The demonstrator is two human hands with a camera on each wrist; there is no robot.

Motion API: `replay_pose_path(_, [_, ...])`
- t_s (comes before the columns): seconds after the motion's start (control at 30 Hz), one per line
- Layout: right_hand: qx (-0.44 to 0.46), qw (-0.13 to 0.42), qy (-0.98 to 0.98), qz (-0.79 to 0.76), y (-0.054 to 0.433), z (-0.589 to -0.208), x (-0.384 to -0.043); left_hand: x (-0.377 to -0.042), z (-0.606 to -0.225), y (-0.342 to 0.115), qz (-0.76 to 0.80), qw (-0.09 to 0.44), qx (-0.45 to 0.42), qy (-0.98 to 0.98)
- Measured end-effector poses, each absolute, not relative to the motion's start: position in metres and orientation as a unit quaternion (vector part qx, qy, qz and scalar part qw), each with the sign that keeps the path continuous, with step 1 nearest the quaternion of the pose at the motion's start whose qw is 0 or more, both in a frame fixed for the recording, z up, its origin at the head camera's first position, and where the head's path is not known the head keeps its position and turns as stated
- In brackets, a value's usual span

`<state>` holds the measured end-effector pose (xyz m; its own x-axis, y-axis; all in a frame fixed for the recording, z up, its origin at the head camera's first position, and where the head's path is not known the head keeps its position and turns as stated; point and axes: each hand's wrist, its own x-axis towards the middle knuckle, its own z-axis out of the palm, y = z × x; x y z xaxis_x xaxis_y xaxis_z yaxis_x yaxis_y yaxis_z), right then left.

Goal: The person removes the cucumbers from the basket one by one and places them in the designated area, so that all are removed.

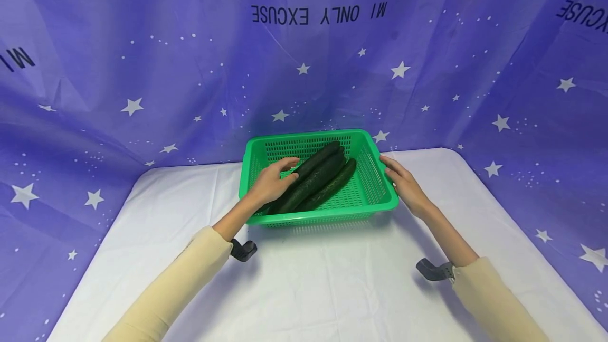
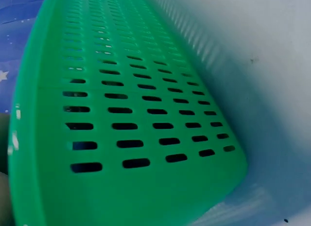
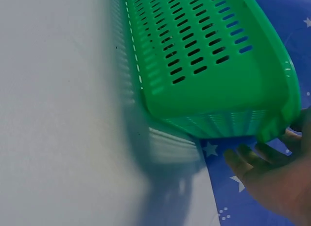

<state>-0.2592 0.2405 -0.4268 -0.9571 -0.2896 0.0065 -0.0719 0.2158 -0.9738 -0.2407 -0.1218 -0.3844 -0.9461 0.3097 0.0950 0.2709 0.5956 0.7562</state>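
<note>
A green plastic basket (image 1: 313, 217) with slotted walls stands on the white-covered table. Long dark green cucumbers (image 1: 328, 167) lie slantwise inside it. My left hand (image 1: 272, 182) reaches over the basket's left part, thumb and forefinger spread apart beside the upper cucumbers; its other fingers are hidden. At the right end, my right hand (image 1: 406, 186) has loosely extended fingers against the outside of the rim. The right wrist view shows those fingers (image 3: 250, 160) beneath the rim corner. Mostly the basket's slotted side (image 2: 146, 114) fills the left wrist view.
White cloth (image 1: 323, 284) covers the table in front of the basket. Behind and at both sides hangs a purple-blue curtain (image 1: 304, 99) with stars and lettering. Each wrist wears a dark curved mount, one (image 1: 243, 251) left and another (image 1: 433, 269) right.
</note>
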Motion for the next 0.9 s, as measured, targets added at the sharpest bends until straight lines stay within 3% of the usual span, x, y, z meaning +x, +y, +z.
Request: replay_pose_path(0.9, [-0.109,0.111,0.679,-0.718,0.229,-0.444,-0.262,-0.274,-0.397,-0.114,0.443,0.089,0.123,0.884])
